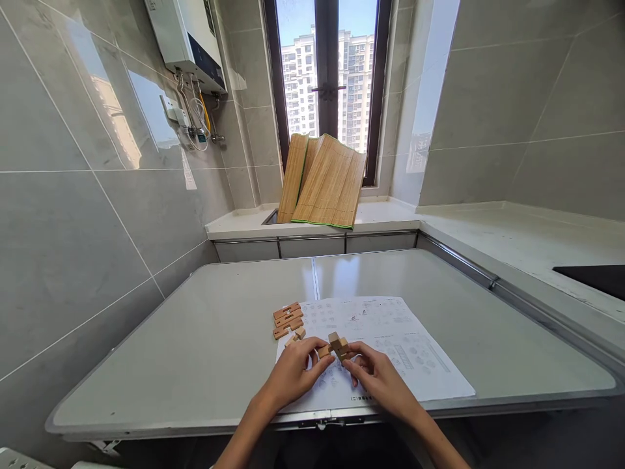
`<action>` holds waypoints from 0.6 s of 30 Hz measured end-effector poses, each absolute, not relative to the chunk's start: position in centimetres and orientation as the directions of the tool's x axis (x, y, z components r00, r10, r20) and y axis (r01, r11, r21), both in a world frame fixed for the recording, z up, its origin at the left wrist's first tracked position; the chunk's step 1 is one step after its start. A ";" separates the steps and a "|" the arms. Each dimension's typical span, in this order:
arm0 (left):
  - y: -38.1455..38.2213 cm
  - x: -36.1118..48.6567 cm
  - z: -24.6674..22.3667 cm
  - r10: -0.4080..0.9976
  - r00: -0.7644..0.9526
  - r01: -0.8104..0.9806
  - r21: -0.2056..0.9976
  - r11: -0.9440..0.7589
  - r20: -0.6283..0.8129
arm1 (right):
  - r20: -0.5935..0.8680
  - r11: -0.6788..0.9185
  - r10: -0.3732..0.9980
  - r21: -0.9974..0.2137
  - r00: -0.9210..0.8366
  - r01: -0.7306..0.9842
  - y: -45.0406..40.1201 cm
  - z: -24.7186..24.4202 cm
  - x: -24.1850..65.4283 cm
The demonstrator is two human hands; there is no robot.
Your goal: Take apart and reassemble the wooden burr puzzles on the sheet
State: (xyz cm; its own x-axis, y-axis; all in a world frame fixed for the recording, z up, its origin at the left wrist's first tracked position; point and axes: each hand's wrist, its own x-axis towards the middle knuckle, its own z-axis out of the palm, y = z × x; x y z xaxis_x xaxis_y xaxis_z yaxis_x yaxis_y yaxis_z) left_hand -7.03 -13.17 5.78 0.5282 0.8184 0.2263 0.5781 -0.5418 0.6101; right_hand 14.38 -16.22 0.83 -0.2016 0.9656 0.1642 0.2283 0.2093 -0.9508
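Note:
My left hand (299, 370) pinches a small notched wooden puzzle piece (324, 351) between thumb and fingers. Close beside it, my right hand (377, 376) grips a blocky wooden puzzle piece (338, 344) with square steps, held over the paper. The two pieces are very near each other; whether they touch I cannot tell. Under both hands lies a white instruction sheet (420, 352) printed with small diagrams. Past my left hand, several flat slotted wooden pieces (288, 319) lie in a row at the sheet's left edge, with a lighter wooden piece (299, 333) partly hidden behind my fingers.
The sheet rests on a white folding table (219, 352) with a metal rim. Behind it runs a pale counter (385, 212), where a bamboo mat (329, 182) leans by the window. A dark panel (596, 279) is set into the right counter. A water heater (188, 39) hangs at upper left.

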 end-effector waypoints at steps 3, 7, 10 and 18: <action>-13.1 -7.6 5.5 0.829 0.504 0.594 0.600 -0.535 0.241 | 0.111 0.170 0.942 -0.971 -0.315 0.166 -16.2 1.2 14.4; -13.2 -8.4 4.9 0.844 0.469 0.600 0.607 -0.521 0.261 | 0.081 0.142 0.902 -0.983 -0.423 0.116 -16.4 2.1 14.4; -13.4 -8.4 4.4 0.866 0.420 0.576 0.658 -0.486 0.272 | 0.088 0.170 0.875 -0.977 -0.476 0.132 -16.9 3.0 13.9; -13.0 -9.5 3.0 0.886 0.249 0.785 0.453 -0.422 0.392 | 0.158 0.281 0.897 -0.925 -0.412 0.257 -17.5 3.9 11.4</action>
State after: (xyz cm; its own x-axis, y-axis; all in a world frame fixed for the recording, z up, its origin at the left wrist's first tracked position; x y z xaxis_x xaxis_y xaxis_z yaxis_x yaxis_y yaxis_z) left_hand -9.51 -13.03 3.05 0.2495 0.8855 0.3919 0.7852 -0.4218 0.4533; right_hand 11.38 -17.45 3.93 -0.4124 0.8972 0.1577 0.2570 0.2807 -0.9247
